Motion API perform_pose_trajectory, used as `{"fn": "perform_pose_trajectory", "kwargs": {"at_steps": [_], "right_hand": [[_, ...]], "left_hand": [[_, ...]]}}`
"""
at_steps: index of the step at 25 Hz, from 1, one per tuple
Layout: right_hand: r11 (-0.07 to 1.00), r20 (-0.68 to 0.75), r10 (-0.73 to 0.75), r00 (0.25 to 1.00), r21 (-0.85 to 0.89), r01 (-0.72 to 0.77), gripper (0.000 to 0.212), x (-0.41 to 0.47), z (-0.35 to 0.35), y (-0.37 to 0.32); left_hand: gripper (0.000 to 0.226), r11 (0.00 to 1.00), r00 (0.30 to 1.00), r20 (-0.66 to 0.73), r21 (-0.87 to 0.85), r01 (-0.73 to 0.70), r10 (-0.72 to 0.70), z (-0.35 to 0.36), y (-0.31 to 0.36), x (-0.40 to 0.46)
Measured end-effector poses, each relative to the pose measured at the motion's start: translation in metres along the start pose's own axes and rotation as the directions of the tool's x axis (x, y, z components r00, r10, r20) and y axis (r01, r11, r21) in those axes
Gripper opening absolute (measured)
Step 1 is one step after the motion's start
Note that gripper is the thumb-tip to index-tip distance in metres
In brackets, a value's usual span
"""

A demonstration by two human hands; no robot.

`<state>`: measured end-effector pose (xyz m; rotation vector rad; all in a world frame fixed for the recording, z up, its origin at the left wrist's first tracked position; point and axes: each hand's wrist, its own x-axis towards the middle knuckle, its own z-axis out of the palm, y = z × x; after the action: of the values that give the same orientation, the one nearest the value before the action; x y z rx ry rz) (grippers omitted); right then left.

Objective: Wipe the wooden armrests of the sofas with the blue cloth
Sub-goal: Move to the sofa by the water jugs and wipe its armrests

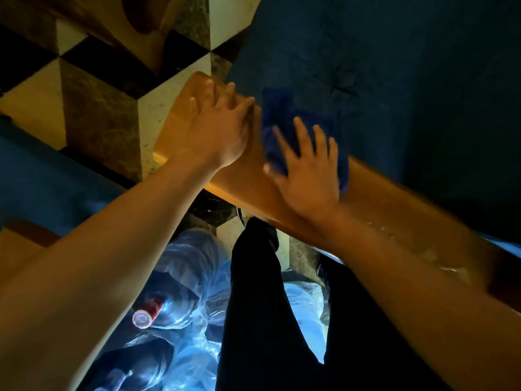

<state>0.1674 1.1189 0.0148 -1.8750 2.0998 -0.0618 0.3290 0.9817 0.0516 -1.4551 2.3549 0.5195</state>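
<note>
A wide wooden armrest (pixel 180 122) of a dark blue sofa (pixel 380 60) runs from the upper middle down to the right. My left hand (pixel 217 128) rests flat on its near end, fingers spread and straight. Just to the right, my right hand (pixel 307 176) presses the blue cloth (pixel 277 114) onto the armrest with straight fingers; the cloth sticks out beyond the fingertips and past the hand's right side. The right hand is blurred.
Several large blue water bottles (pixel 180 294), one with a red and white cap (pixel 143 316), lie on the floor below the armrest beside my dark-trousered legs (pixel 262 306). The floor is patterned tile (pixel 98 114). Another wooden armrest (pixel 17 249) and blue cushion sit at the left.
</note>
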Motion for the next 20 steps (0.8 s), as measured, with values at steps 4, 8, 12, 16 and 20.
{"fn": "perform_pose_trajectory", "kwargs": {"at_steps": [4,8,12,16,20], "right_hand": [[0.981,0.065,-0.176,0.982,-0.072,0.181,0.069,-0.083,0.031,-0.043],[0.963,-0.019,-0.219,0.975,-0.165,0.213,0.063,-0.129,0.032,0.000],[0.985,-0.073,0.118,0.990,-0.115,-0.125,0.083,-0.128,0.012,0.042],[0.908,0.033,0.419,0.907,-0.025,-0.418,0.061,-0.018,-0.011,0.057],[0.879,0.342,0.345,0.874,0.210,-0.429,0.056,0.030,-0.022,0.105]], "left_hand": [[0.055,0.998,0.999,0.015,-0.024,0.051,-0.051,0.000,0.022,0.003],[0.057,0.999,0.999,-0.011,-0.012,-0.032,0.031,0.010,0.042,-0.009],[0.056,0.985,0.986,0.003,0.045,-0.167,0.167,0.019,0.070,-0.009],[0.052,0.984,0.983,-0.056,0.050,-0.170,0.173,0.013,0.085,0.004],[0.048,0.960,0.971,-0.038,0.170,-0.225,0.234,0.022,0.090,-0.007]]}}
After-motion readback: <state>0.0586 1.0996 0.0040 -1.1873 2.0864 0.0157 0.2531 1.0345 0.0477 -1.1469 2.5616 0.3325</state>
